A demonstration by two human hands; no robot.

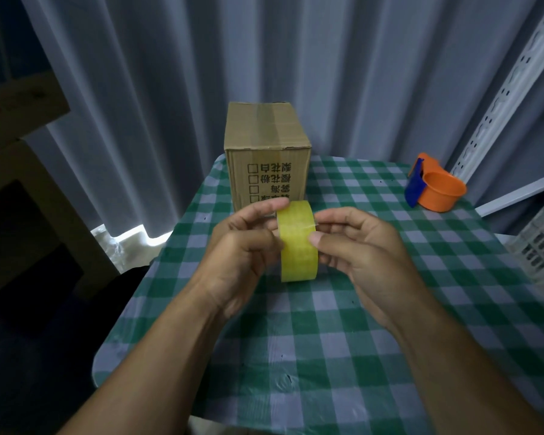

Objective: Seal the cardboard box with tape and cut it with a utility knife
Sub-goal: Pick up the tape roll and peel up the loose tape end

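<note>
Gripping a yellow roll of packing tape [298,246] mid-frame, the left hand [242,249] curls round it; the right hand [368,252] pinches its edge. Above stands a brown cardboard box [266,146] printed with checkboxes and Chinese characters.

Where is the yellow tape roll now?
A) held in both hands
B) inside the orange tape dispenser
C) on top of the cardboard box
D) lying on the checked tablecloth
A: the left hand and the right hand both grip the yellow tape roll, above the tablecloth.
</note>
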